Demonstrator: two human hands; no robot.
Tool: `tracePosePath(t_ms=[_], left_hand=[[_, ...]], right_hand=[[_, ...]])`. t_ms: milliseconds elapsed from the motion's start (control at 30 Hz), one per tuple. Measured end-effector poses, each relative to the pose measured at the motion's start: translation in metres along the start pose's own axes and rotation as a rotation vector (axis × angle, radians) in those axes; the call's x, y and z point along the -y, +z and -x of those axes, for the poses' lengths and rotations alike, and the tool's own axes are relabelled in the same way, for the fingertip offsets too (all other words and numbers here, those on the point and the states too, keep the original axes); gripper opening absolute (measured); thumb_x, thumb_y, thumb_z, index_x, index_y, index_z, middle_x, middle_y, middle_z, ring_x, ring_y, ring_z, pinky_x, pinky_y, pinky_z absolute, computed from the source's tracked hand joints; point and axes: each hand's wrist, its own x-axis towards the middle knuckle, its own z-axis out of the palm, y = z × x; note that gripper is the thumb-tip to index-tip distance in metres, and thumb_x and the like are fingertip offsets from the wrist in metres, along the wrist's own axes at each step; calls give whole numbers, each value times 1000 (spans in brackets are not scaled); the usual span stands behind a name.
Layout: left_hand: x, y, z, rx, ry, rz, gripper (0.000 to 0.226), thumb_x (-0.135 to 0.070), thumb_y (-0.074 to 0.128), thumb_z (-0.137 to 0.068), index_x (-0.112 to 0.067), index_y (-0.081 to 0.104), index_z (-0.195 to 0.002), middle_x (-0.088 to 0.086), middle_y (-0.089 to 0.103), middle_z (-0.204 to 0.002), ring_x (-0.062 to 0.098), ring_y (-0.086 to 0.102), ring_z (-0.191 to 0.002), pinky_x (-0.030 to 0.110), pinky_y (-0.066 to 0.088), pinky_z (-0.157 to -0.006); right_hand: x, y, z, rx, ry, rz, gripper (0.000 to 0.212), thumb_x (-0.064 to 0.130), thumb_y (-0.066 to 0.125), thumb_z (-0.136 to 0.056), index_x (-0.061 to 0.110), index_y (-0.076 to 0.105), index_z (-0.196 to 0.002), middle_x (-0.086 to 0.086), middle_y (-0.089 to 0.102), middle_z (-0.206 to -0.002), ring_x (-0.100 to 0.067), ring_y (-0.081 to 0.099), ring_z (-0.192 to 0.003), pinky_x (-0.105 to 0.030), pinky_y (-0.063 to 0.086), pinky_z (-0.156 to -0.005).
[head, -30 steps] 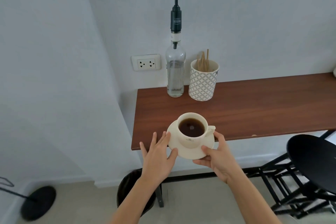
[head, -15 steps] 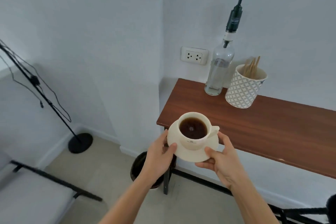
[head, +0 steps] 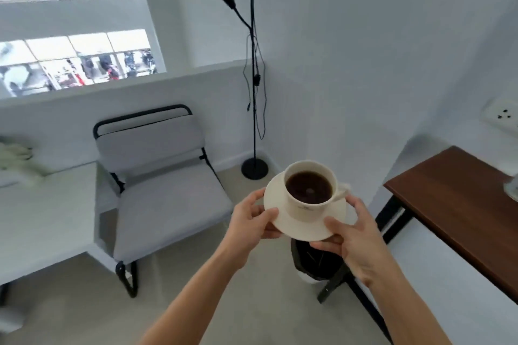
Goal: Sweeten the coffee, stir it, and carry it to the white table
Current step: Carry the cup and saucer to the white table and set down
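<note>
1 cup (head: 309, 193) w/ coffee on 1 saucer (head: 305, 225); left hand (head: 248, 223) & right hand (head: 354, 241) each clamped on saucer rim. 1 white table (head: 42, 216), 1 chair (head: 165, 190).

white table (head: 42, 213) left, pale blurred item (head: 16, 157) on it.

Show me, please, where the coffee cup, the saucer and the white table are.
coffee cup (head: 307, 206): head view, its front wall under the rim.
saucer (head: 291, 225): head view, bare front rim.
white table (head: 42, 213): head view, bare top at the left.
</note>
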Motion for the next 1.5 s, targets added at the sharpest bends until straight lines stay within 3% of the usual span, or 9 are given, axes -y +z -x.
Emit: tracePosePath(t_ms=[100,167,400,600,867,1000,1100,1267,1500], left_hand=[[7,-122,60,-285,37,119,40,-4,59,-98,-18,56,-135,6,76,-83,16,72,-68,30,62,-64],[20,-195,92,-383,68,161,40,-3,59,-98,-18,56,-135,7,76,-84,16,72,-68,30,62,-65],[24,-207,101,-416,40,204,40,-1,59,-97,-17,56,-133,11,76,-88,16,73,-67,28,61,-61],[42,-351,163,-578,51,234,40,0,60,-96,-18,55,-132,4,74,-79,11,73,-62,25,60,-58],[60,-487,199,-754,5,274,46,-2,62,-95,-16,54,-138,12,73,-91,10,74,-64,25,61,-62],[69,-545,197,-816,0,341,45,1,62,-94,-14,55,-136,10,73,-85,10,73,-60,23,59,-58],[78,-596,185,-860,-22,348,49,0,63,-94,-16,53,-139,9,72,-83,10,72,-61,24,59,-59],[85,-674,160,-920,-35,394,53,0,65,-94,-15,52,-143,3,69,-71,9,71,-59,23,58,-59],[89,-773,118,-967,-73,406,56,2,65,-94,-14,50,-145,13,66,-78,12,68,-58,24,59,-59]], right_hand=[[-23,128,6,268,64,100,49,-7,55,-97,32,48,-127,-23,68,-110,-33,78,-73,-41,65,-56],[-47,198,16,368,75,132,52,-8,54,-97,31,46,-131,-21,68,-107,-31,78,-70,-41,66,-57],[-56,216,12,404,100,136,60,-10,55,-96,29,42,-140,-28,66,-110,-31,77,-65,-39,64,-52],[-111,366,35,571,156,168,66,-8,55,-97,29,36,-148,-28,67,-111,-31,78,-66,-39,64,-53],[-157,519,37,743,227,238,63,-8,52,-98,30,36,-145,-35,58,-127,-33,77,-66,-38,63,-50],[-179,587,25,800,252,286,59,-9,50,-99,27,36,-144,-29,65,-110,-32,76,-62,-37,63,-49],[-197,639,7,836,257,302,55,-8,50,-99,32,40,-136,-27,65,-114,-31,77,-65,-38,64,-52],[-220,719,-26,874,265,337,53,-6,51,-100,32,42,-136,-23,70,-102,-35,76,-70,-43,66,-58],[-245,823,-77,893,283,381,53,-5,53,-99,33,42,-135,-28,68,-109,-37,77,-76,-43,65,-58]])
